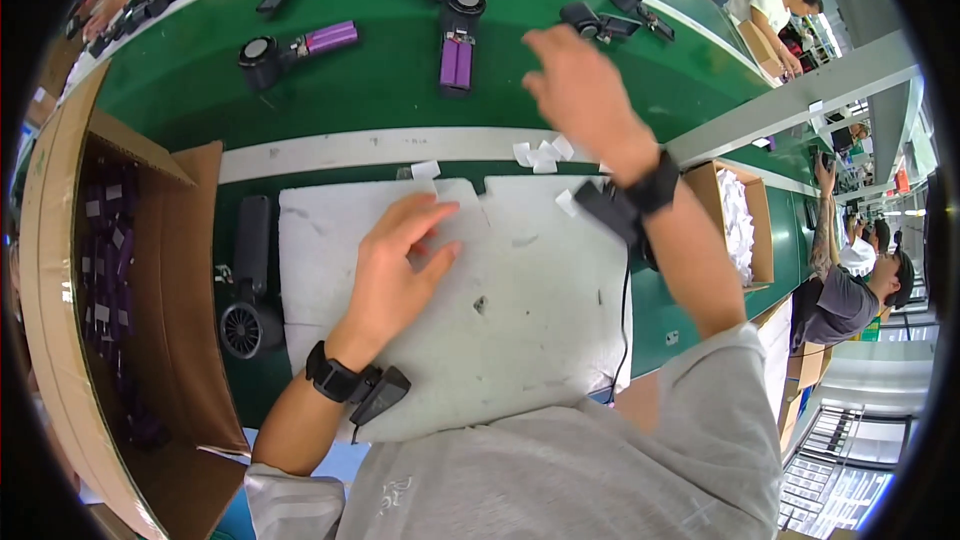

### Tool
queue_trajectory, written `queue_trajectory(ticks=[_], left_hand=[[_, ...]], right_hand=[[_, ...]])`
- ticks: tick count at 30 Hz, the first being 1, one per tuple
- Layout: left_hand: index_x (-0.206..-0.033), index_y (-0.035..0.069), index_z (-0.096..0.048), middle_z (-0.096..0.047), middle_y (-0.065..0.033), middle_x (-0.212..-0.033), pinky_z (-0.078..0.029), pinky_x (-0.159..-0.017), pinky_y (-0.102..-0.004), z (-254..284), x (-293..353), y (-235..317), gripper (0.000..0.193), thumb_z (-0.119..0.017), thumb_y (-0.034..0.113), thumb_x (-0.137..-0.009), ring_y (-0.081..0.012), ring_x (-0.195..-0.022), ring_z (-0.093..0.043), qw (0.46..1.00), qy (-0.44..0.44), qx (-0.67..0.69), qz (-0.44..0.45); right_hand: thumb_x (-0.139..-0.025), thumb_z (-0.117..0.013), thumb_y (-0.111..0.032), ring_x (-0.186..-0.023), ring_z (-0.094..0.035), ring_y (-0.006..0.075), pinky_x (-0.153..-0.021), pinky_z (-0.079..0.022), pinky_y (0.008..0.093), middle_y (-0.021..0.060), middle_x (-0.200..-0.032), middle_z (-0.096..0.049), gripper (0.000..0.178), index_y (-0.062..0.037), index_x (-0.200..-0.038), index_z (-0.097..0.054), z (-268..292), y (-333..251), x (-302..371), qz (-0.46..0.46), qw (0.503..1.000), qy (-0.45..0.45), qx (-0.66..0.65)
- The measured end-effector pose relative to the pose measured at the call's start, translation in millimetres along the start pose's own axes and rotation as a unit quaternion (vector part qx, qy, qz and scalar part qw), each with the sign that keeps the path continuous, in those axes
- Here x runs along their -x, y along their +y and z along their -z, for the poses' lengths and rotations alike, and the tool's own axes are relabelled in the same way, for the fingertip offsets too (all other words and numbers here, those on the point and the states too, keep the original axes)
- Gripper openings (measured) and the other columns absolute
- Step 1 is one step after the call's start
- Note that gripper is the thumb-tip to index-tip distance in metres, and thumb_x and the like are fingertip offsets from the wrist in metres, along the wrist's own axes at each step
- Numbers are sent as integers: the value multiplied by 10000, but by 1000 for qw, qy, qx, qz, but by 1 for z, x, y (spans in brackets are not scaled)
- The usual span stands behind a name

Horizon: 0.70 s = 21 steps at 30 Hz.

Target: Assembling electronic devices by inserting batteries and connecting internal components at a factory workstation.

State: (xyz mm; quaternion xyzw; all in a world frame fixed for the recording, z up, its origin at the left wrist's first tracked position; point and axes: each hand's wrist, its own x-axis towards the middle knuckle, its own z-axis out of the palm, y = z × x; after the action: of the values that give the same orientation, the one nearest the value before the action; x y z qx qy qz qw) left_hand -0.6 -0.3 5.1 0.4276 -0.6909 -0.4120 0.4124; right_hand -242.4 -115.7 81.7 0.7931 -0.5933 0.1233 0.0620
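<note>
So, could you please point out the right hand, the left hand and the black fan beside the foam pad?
right hand (575,80), head view, back of the hand.
left hand (395,260), head view, back of the hand.
black fan (247,325), head view, round grille.

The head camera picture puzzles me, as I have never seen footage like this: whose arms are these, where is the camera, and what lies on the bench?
The camera sits on a person's head and looks down, so the two forearms rising from the lower edge are that person's own. Its wide lens bends straight edges near the rim.

The left hand lies flat and open on a white foam mat, holding nothing. The right hand is raised over the green conveyor belt; it is blurred, so I cannot tell whether its fingers hold anything. Each wrist wears a black strap.

On the belt lie black fan parts with purple battery packs. A black handheld fan lies left of the mat, beside an open cardboard box. Other people work nearby.
</note>
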Motion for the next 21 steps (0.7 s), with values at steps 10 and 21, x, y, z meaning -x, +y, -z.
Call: queue_trajectory(ticks=[10, 21], left_hand=[[-1035, 69, -687, -610, -125, -1176, -538, -658, -288, 8, -3, 0, 240, -697, 23, -800, -212, -802, -641, 1000, -17, -13, 19], [-971, 88, -701, -630, -100, -1123, -525, -635, -294, 5, -2, 0, 171, -692, 41, -808, -209, -751, -625, 1000, -22, -8, 15]], right_hand=[[-774, -682, -229, -1148, -559, 398, -909, -496, 517, 182, -1240, -582, 528, -118, -1270, -539, -71, 255, -76, -180, 957, -138, 179], [-756, -736, -153, -951, -605, 416, -836, -465, 468, 240, -986, -636, 401, -25, -1085, -546, 36, 89, -7, -89, 980, -174, -39]])
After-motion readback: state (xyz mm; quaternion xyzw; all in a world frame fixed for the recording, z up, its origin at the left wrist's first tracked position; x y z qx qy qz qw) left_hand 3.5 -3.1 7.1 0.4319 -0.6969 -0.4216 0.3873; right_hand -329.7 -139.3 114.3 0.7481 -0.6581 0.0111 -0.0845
